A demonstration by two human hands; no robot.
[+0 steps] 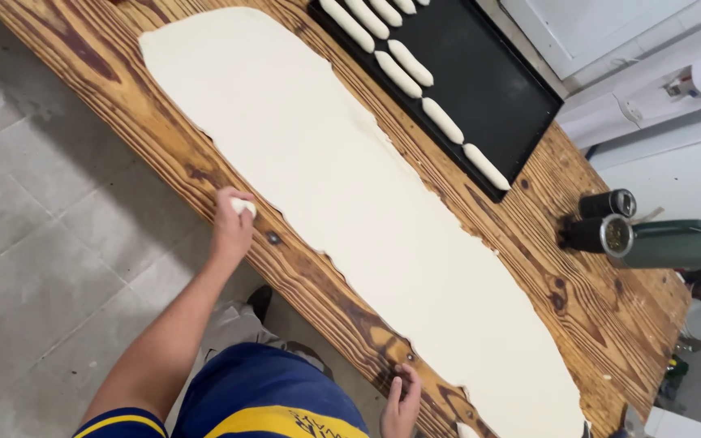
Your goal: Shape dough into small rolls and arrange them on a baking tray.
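Note:
A long, thin sheet of pale dough point(342, 186) lies stretched along the wooden table point(578, 276). My left hand point(231, 223) rests at the table's near edge, fingers closed around a small piece of dough point(243, 208) right beside the sheet's edge. My right hand point(402, 401) lies flat on the table edge with fingers spread, just short of the sheet's lower part. It holds nothing.
A black baking tray point(488, 77) with several dough rolls point(399, 73) lined up sits at the table's far side. A green flask point(675, 243) and two dark cups point(606, 219) lie at the right end. Grey tiled floor point(34, 243) is on the left.

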